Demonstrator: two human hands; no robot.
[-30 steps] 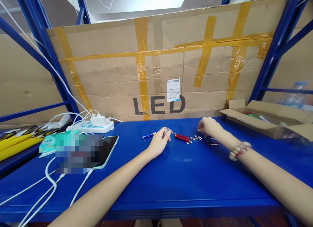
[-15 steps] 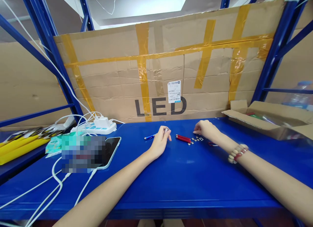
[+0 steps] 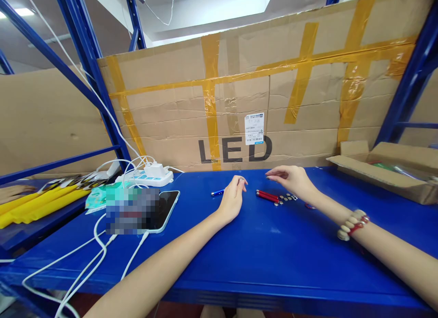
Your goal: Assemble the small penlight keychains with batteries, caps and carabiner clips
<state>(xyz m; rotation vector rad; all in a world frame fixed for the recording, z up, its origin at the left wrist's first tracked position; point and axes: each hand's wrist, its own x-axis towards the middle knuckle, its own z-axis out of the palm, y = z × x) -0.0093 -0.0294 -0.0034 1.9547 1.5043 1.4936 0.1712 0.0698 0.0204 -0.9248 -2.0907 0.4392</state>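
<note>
My left hand [image 3: 232, 200] rests on the blue tabletop with its fingers curled; something small and pale shows at the fingertips, mostly hidden. Beside it lies a blue metal tube like a penlight [image 3: 217, 193]. My right hand [image 3: 292, 179] hovers to the right, thumb and fingertips pinched on a tiny dark disc that looks like a button cell [image 3: 268, 177]. Below that hand are red metal tubes [image 3: 267, 196], side by side. Several silver button cells [image 3: 281, 203] and a small metal clasp are scattered at their right end. A red ring-like piece [image 3: 310, 206] lies under my right wrist.
On the left are a phone [image 3: 167, 209], a blurred-out patch, white cables and a power strip [image 3: 164, 177] with chargers. Yellow packets [image 3: 44, 201] lie farther left. An open cardboard box [image 3: 386, 176] stands at right. A large cardboard sheet [image 3: 171, 117] closes off the back.
My right hand has lifted from beside the small silver discs and moved left toward my left hand, pinching a small disc. My left hand keeps its curled pose. The view has shifted slightly.
</note>
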